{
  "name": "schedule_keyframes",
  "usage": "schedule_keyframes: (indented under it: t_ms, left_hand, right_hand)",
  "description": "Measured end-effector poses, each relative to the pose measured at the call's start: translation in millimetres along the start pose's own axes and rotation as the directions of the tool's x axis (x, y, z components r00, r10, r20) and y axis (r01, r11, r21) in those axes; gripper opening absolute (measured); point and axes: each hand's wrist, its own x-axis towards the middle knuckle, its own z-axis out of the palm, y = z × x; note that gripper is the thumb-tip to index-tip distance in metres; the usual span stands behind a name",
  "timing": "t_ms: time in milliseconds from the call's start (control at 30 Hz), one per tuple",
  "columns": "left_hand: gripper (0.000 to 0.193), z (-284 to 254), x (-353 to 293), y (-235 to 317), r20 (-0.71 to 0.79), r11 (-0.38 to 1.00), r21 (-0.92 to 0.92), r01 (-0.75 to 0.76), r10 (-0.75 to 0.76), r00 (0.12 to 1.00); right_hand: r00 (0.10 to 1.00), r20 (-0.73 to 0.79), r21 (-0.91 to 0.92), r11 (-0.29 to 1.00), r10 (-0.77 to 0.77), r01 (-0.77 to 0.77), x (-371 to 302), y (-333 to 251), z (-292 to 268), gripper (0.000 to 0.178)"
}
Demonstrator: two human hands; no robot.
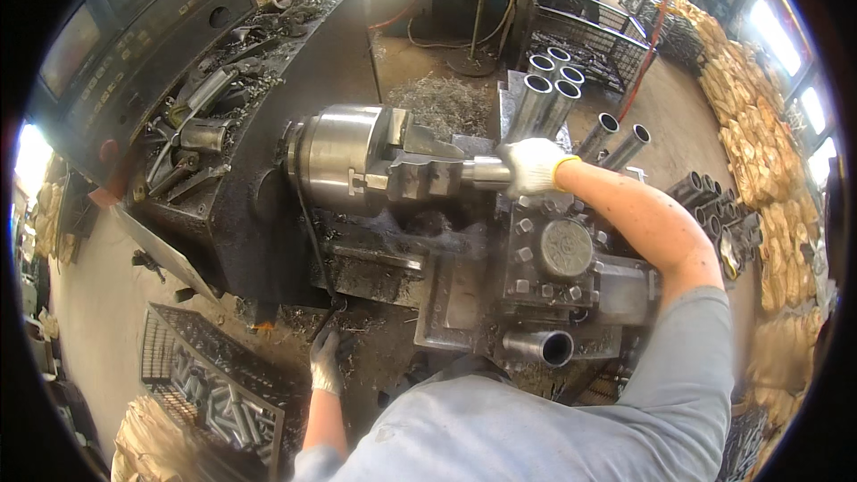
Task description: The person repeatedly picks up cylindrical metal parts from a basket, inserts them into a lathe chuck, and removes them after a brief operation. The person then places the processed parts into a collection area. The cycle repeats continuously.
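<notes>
My right hand (533,167), in a white glove with a yellow cuff, is wrapped round the end of a short shiny metal tube (486,172). The tube lies level, its left end at the stepped jaws (427,177) of a lathe chuck (344,156); how deep it sits between them is hidden. Low at the left, my left hand (328,361), in a stained glove, is closed at the lower end of a thin dark rod (337,305). A dark strip runs up from there to the chuck's left rim. Below my right hand is a square tool post (564,248) with bolts round it.
Several metal tubes (536,98) stand upright beyond my right hand; more (705,192) lie at the right. One tube (544,348) lies near my body. A mesh bin (214,393) holds tubes at lower left. Tools and shavings cover the lathe's headstock (295,62).
</notes>
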Motion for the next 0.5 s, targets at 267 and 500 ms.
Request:
schedule_keyframes:
  t_ms: [267,500]
  left_hand:
    - [0.054,-89.9,19.6,16.4,-0.370,0.984,-0.179,-0.019,-0.049,0.928]
    - [0.055,-127.0,48.4,59.9,-0.300,0.882,-0.458,-0.114,-0.032,0.953]
  right_hand:
    - [0.990,0.082,0.171,0.980,-0.119,0.103,40.7,-9.6,17.0,0.085]
    - [0.924,0.383,0.283,0.950,0.016,-0.134,35.7,25.8,16.6,0.045]
